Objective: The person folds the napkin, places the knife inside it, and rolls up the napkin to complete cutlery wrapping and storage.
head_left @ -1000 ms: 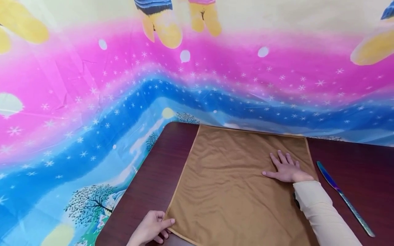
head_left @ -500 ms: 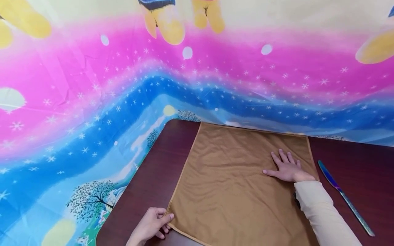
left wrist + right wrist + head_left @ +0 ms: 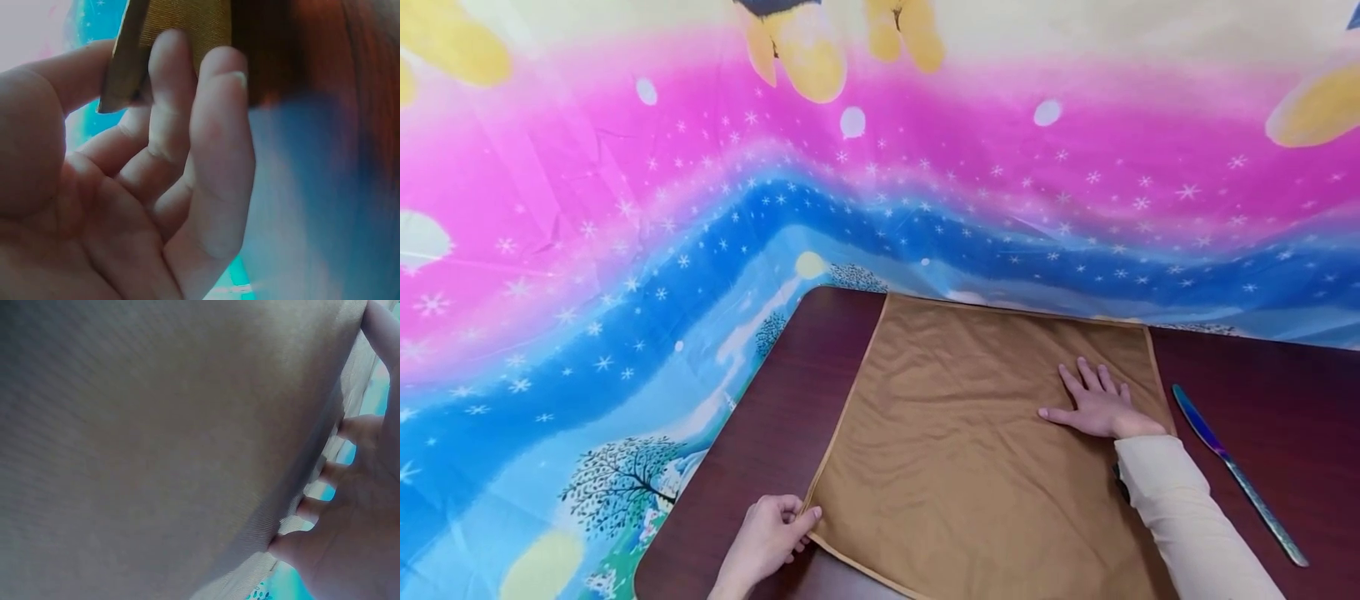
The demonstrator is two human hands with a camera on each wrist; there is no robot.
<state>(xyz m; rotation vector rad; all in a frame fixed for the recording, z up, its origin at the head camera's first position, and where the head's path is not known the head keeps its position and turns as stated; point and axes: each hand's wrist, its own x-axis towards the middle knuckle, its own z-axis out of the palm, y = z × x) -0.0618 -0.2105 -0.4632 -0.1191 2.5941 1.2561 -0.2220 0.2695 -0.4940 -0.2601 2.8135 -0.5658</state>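
Observation:
A brown cloth (image 3: 940, 450) with a stitched hem lies spread over the dark table, lightly wrinkled. At its near left corner my left hand (image 3: 763, 537) pinches the edge between thumb and fingers; the left wrist view shows the cloth corner (image 3: 125, 69) held in the left hand (image 3: 131, 169), slightly above the tabletop. My right hand (image 3: 1097, 408) rests on the cloth's right part with fingers spread. In the right wrist view the fingertips of the right hand (image 3: 350, 512) touch the cloth (image 3: 175, 444).
A shiny blue-green knife (image 3: 1236, 471) lies on the dark table (image 3: 775, 408) to the right of the cloth and the right forearm. Behind and left of the table hangs a pink and blue printed backdrop (image 3: 700, 200).
My left hand has shifted slightly upward in the head view with the cloth corner in its grip, and the near hem has risen a little. The right hand stays on the cloth.

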